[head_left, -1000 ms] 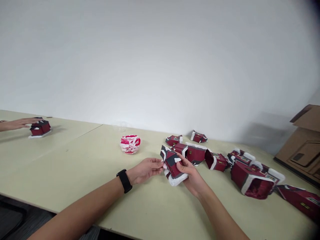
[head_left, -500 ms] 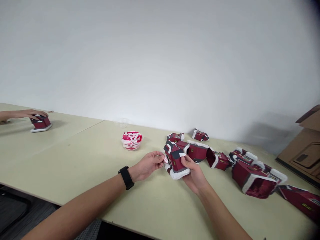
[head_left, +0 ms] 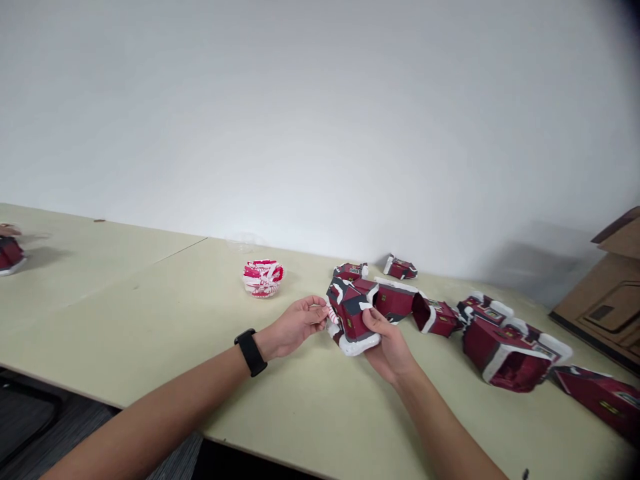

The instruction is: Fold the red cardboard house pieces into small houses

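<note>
A dark red model house (head_left: 354,319) with grey roof parts and white snow-like edging is held above the table by my right hand (head_left: 387,340), thumb on its front and fingers beneath. My left hand (head_left: 300,327), with a black watch on the wrist, pinches a small red-and-white striped piece (head_left: 333,315) against the left side of the house. Back and to the left of my hands stands a round heap of red-and-white striped pieces (head_left: 263,279).
Several more red houses (head_left: 510,357) lie on the table (head_left: 165,320) to the right and behind. A cardboard box (head_left: 605,300) stands at the far right. Clear plastic (head_left: 245,241) lies near the wall. Another person's hand (head_left: 9,231) touches a house (head_left: 10,254) at the left edge.
The other person's hand and the house under it have moved left, to the picture's edge. More of the striped piece shows at my left fingertips; my hands have hardly moved.
</note>
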A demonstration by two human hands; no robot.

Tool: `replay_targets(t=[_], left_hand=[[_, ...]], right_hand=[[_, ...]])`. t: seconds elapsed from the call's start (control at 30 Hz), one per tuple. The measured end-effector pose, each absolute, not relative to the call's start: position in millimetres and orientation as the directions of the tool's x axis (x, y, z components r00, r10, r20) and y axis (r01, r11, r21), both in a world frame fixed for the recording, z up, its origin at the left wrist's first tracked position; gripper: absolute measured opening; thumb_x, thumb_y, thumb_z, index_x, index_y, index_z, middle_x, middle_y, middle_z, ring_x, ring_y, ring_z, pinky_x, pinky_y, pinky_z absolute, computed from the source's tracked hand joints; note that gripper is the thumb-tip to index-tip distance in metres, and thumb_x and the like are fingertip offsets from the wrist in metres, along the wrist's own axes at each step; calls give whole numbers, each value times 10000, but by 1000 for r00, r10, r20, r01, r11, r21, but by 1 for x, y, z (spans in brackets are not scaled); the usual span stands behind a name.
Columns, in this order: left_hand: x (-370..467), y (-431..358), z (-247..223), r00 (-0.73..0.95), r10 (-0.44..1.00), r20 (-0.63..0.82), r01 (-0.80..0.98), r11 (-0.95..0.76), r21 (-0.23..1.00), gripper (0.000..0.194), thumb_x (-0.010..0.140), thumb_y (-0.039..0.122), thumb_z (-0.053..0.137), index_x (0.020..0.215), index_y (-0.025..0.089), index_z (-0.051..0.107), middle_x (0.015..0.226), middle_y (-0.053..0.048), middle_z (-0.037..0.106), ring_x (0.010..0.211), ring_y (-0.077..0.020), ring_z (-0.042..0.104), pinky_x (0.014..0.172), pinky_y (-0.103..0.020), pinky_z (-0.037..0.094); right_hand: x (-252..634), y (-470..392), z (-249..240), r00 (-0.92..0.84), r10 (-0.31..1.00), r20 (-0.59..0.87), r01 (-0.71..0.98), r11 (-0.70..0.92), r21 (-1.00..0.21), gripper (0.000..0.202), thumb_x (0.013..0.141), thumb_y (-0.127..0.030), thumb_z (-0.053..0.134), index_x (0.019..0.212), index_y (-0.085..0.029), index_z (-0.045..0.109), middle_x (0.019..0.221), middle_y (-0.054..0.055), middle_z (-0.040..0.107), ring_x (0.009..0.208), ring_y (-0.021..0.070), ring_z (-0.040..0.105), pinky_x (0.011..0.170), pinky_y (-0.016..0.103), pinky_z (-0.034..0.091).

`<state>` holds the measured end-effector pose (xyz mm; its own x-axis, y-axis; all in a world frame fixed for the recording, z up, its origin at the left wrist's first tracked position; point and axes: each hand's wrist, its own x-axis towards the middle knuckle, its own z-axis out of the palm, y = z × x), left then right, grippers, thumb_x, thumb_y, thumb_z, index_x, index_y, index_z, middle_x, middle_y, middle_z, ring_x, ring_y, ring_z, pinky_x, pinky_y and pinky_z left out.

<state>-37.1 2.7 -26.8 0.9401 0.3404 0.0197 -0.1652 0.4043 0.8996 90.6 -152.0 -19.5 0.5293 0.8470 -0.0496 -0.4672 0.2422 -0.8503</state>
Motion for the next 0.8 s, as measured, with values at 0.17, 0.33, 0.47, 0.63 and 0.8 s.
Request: replay_targets(t=[0.17, 0.33, 0.47, 0.63, 0.8], left_hand=[[-40, 0, -23, 941, 337, 15, -166, 422, 891, 393, 716, 369, 898, 899, 156, 624, 824, -2, 614, 741, -83, 514, 758, -245, 376], [-41, -1, -20, 936, 352, 13, -174, 430, 886, 385, 726, 386, 889, 890, 153, 629, 845, -11, 620, 742, -84, 509, 752, -242, 379], [-41, -1, -19, 940, 342, 4, -163, 437, 885, 376, 731, 378, 887, 897, 144, 645, 847, -13, 618, 734, -79, 508, 758, -236, 388], [-41, 0, -21, 940, 341, -6, -159, 452, 878, 368, 709, 347, 906, 873, 139, 650, 825, -9, 617, 720, -71, 499, 750, -223, 392], [-42, 0, -21, 928, 367, -71, -126, 485, 865, 409, 662, 303, 938, 893, 154, 636, 826, 2, 626, 733, -67, 521, 754, -212, 399]], right_hand=[[90, -153, -18, 539, 840, -60, -451, 228, -863, 559, 631, -462, 906, 1120, -281, 702, 1121, 41, 732, 1046, 273, 639, 857, 376, 484], [88, -153, -16, 537, 842, -52, -453, 236, -860, 564, 616, -460, 911, 1107, -269, 708, 1085, 50, 743, 1023, 286, 654, 869, 396, 485], [89, -152, -18, 538, 841, -60, -459, 232, -858, 529, 628, -440, 915, 1074, -250, 705, 1043, 55, 745, 970, 270, 661, 827, 376, 498], [87, -152, -21, 541, 840, -34, -435, 245, -867, 542, 669, -393, 904, 1150, -263, 691, 1140, 47, 738, 991, 252, 667, 839, 351, 495], [85, -152, -18, 526, 850, -20, -416, 237, -878, 572, 685, -398, 893, 1207, -288, 687, 1180, 39, 740, 1030, 263, 682, 890, 363, 499]])
